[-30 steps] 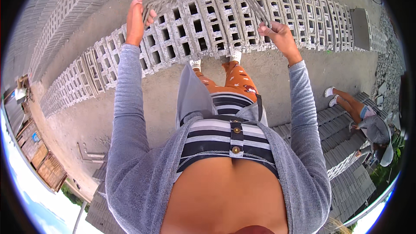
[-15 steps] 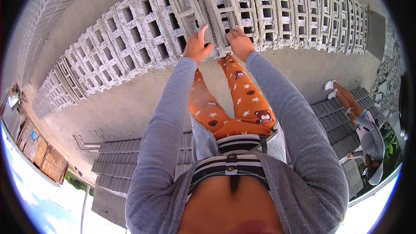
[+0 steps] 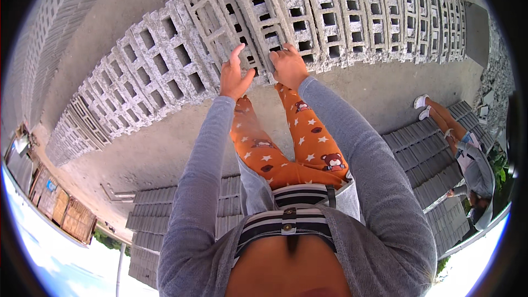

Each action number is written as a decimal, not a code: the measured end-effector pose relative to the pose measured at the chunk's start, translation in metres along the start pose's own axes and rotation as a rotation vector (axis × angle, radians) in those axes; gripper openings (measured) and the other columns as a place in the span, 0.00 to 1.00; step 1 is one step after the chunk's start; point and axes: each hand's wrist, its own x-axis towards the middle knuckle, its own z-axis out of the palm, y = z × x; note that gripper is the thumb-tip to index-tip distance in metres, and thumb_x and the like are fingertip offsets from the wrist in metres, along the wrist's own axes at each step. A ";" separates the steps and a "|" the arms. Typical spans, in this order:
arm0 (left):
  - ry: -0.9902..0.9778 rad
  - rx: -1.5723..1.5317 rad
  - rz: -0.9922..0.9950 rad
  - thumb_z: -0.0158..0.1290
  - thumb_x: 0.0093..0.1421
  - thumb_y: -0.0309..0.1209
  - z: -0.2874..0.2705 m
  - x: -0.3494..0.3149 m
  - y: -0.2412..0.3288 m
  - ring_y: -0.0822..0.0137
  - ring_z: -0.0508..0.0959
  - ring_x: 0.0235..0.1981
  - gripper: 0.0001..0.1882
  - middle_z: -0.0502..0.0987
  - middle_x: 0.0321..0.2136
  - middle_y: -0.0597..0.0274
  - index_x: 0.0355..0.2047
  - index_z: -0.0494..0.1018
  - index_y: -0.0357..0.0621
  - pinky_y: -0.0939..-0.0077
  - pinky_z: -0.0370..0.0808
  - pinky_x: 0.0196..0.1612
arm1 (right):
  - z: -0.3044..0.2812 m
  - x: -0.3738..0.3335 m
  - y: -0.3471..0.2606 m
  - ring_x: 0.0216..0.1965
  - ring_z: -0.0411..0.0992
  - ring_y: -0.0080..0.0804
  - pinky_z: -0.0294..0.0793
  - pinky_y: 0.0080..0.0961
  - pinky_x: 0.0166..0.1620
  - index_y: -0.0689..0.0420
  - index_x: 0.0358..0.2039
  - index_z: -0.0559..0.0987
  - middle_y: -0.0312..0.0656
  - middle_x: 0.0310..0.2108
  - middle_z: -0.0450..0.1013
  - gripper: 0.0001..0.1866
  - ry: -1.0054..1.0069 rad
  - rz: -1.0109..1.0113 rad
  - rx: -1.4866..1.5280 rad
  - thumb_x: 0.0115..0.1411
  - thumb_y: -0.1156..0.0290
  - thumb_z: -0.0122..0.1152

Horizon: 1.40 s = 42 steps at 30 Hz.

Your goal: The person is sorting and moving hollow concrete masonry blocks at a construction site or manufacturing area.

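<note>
Grey hollow concrete blocks stand on edge in a long curved row before me, their square holes facing up. My left hand (image 3: 236, 78) is at the near end of a leaning concrete block (image 3: 208, 17), thumb and index finger spread apart. That block tilts left against its neighbours. Close on its right, my right hand (image 3: 290, 66) bends its fingers over the near end of another concrete block (image 3: 257, 8); its fingertips are partly hidden at the holes. Whether the left fingers touch the block is hard to tell.
My feet and orange patterned trousers (image 3: 305, 132) are close to the row. Stacked grey slabs (image 3: 423, 151) stand behind me. A person (image 3: 476, 165) is on the right by these. Another block stack (image 3: 66, 22) rises far left; rubble (image 3: 495, 60) lies far right.
Both hands have shifted left and slightly nearer. The leaning block has tipped further left, showing more of the holes beside it. The view has also shifted a little.
</note>
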 end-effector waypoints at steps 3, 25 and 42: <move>0.198 -0.518 -0.260 0.46 0.51 0.28 -0.029 0.004 0.027 0.68 0.71 0.23 0.29 0.74 0.26 0.55 0.56 0.57 0.47 0.75 0.68 0.29 | -0.023 0.003 -0.011 0.33 0.71 0.42 0.62 0.32 0.49 0.58 0.26 0.71 0.44 0.21 0.72 0.15 0.063 -0.046 0.098 0.36 0.68 0.64; -0.223 0.059 0.043 0.57 0.47 0.33 0.043 -0.040 -0.025 0.46 0.69 0.43 0.39 0.68 0.45 0.40 0.57 0.51 0.40 0.59 0.66 0.48 | 0.027 -0.008 0.002 0.42 0.69 0.37 0.53 0.37 0.56 0.57 0.34 0.69 0.41 0.32 0.70 0.17 -0.081 0.010 -0.099 0.43 0.70 0.62; 0.021 0.024 -0.059 0.57 0.47 0.33 0.042 -0.049 -0.028 0.47 0.68 0.40 0.38 0.68 0.39 0.43 0.57 0.52 0.40 0.59 0.67 0.45 | -0.132 0.013 -0.011 0.16 0.58 0.22 0.59 0.21 0.25 0.60 0.17 0.73 0.31 0.11 0.65 0.13 0.587 0.364 0.571 0.51 0.67 0.64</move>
